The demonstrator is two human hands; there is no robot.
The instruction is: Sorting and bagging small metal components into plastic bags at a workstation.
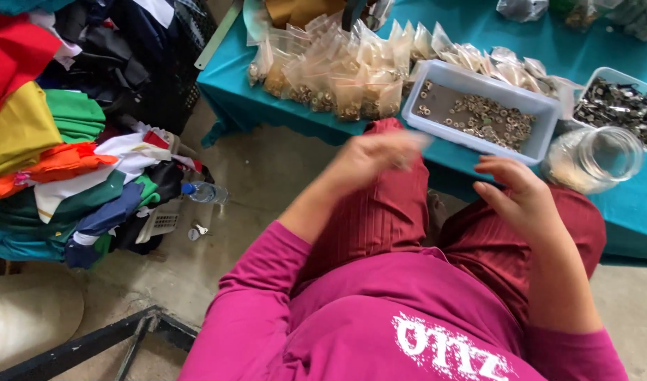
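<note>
Hands over the lap at the table's near edge

The left hand (376,156) is blurred by motion above the red-trousered knees; whether its fingers pinch anything cannot be told. The right hand (517,194) is sharper, fingers loosely curled and slightly apart, with nothing visibly held, just off the near edge of the table (472,21), which is draped in teal cloth.

Nearest both hands, right at that near edge, sits a pale plastic tray (436,116) with small metal eyelets (489,120) scattered in it. Beside it, toward the right, a clear glass jar (595,159) lies tilted at the edge, its contents hard to make out. A second tray of dark metal parts (620,106) is cut off at the right border. Left of the first tray, small clear bags of metal fittings (337,70) crowd up to the table's left corner; their far end is hidden.

On the floor to the left, a heap of folded coloured cloth (62,148) and a plastic bottle (205,192) leave a strip of bare concrete beside the knees
</note>
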